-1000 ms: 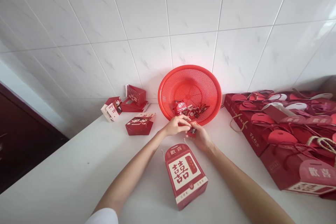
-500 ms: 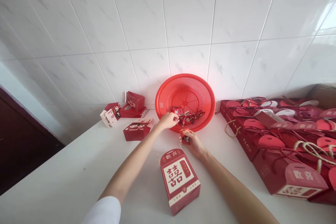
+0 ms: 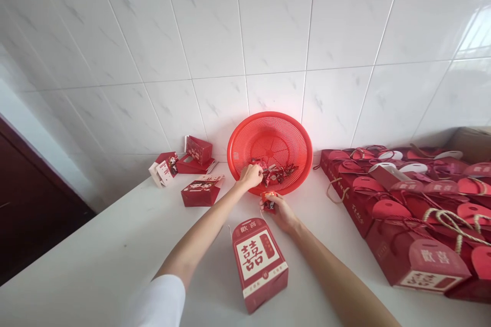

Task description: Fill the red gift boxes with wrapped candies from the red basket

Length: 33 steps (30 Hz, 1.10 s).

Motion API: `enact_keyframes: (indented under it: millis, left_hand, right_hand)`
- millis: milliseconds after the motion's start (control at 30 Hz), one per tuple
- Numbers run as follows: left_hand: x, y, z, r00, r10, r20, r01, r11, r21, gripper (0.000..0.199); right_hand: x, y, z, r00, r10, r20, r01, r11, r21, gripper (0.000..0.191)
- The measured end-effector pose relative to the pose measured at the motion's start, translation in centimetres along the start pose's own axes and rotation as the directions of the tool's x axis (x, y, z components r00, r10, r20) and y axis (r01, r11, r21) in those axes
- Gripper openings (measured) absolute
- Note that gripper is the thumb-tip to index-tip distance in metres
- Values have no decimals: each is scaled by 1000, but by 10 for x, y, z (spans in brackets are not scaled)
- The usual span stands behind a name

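My left hand (image 3: 252, 176) reaches over the near rim of a red plastic strainer basket (image 3: 233, 150). Its fingers are curled closed at the pile of red-wrapped sweets (image 3: 282, 173) inside, and what they pinch is hidden. Just in front of the basket, my right hand (image 3: 283, 213) is closed around a few wrapped sweets (image 3: 269, 203) in red and dark wrappers. Below it on the table lies a dark red gift box (image 3: 261, 265) with a cream panel and Chinese characters; neither hand touches it.
Small red boxes (image 3: 201, 191) sit on the left, some with flaps raised. Many handled red gift boxes (image 3: 418, 255) are packed together on the right, some with rope handles. A tiled wall (image 3: 276, 36) rises behind the white table (image 3: 126, 271).
My left hand has moved slightly right and deeper into the basket, onto the sweets. My right hand has stayed almost in place with its sweets. The view has shifted a little.
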<state>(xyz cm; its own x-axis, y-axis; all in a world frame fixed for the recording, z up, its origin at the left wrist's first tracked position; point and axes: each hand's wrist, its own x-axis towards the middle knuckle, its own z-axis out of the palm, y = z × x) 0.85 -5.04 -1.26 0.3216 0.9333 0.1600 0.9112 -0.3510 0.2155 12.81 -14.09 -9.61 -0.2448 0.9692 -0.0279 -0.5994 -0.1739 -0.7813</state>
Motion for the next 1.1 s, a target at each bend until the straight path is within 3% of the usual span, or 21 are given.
enact_keyframes:
  millis: [167,433,567,900,1100]
  left_hand:
    - [2,6,10,998,58,-16,-59,998,-24,32]
    - [23,16,18,991,-132,-22,131,991,-31,28]
    - [30,15,19,985,-169,-36,165,982,-90,29]
    - [32,0,26,995,-87,-51,63,931,-359,5]
    - [31,-2,17,988,-64,-142,-25,837,-546,10]
  right_hand:
    - [-1,-1,1,1000,2,5,-2,1000,-4,31]
    - [-3,-4,5,1000,-2,7,2,1000,-13,30]
    - [-3,-5,6,1000,2,-1,-2,1000,-21,29]
    - [-4,-6,7,1000,9,-17,-10,1000,-7,32]
    - [-3,-6,7,1000,7,-8,-7,1000,-6,30]
